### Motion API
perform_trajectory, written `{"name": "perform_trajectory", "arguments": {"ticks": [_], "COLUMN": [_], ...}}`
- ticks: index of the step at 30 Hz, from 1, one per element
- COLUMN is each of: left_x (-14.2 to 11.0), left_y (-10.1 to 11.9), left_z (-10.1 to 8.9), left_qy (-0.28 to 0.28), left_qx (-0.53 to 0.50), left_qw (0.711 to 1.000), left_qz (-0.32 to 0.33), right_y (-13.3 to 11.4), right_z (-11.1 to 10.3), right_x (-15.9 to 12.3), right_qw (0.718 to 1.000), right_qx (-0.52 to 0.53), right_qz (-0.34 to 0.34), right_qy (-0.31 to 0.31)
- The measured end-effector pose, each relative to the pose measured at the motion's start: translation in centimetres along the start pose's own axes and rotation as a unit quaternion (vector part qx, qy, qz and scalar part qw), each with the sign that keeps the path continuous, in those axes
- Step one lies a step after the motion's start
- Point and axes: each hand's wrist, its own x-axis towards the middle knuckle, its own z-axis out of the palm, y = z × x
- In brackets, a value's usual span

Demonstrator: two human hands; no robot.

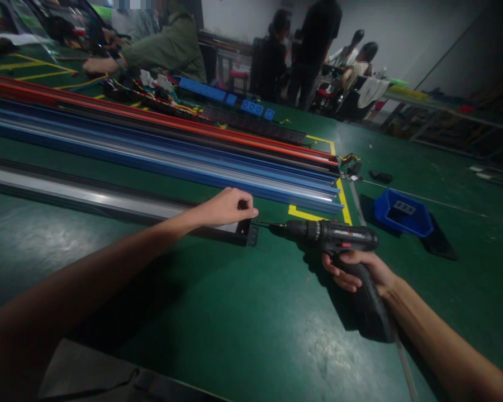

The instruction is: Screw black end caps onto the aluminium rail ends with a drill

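R hand (362, 271) grips drill (346, 235), bit (270, 225) at end of blk/silver rail (88, 195)

R hand wrapped firmly round drill handle, forefinger up nr the trigger area; drill blk w/ a small red switch, body approx. horizontal, chuck pointing L. Bit runs out of chuck to the blk end piece (252, 235) on the rail's R end; can't tell if tip touches.

L hand (228, 207) rests over that same rail end, fingers curled, thumb out toward bit tip. Can't tell if it's pinching anything small.

Rail lies lengthwise on green surface (251, 312), nearest the person, running off L edge of view. Just beyond: blue rails (184, 161), approx. parallel, then an orange-red rail (218, 128) behind those. R ends of both sit nr yellow tape (308, 215) marking the surface.

R of the tape, past the drill: blue bin (402, 215), w/ a flat blk piece (442, 240) beside/partly under it. Small blk item (380, 176) just behind bin.

Far side, L of ctr: bundle of coloured wires (163, 92) + row of blue parts (251, 107) nr the orange-red rail. Co-worker's hand (100, 66) also on far side, w/ olive sleeve (165, 53). More people (314, 42) in b/g, dim + blurry.
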Motion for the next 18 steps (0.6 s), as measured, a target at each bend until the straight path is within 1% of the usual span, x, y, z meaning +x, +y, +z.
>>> {"name": "perform_trajectory", "arguments": {"ticks": [10,18], "left_x": [0.02,0.08], "left_y": [-0.08,-0.03], "left_z": [0.12,0.14], "left_qy": [0.006,0.004], "left_qx": [0.007,0.0], "left_qw": [1.0,1.0], "left_qz": [0.0,-0.006], "right_y": [-0.01,-0.12], "right_z": [-0.18,0.18], "right_x": [0.04,0.0], "right_qw": [1.0,1.0], "right_qx": [-0.001,-0.004], "right_qz": [-0.001,0.002], "right_qy": [0.003,0.011]}}
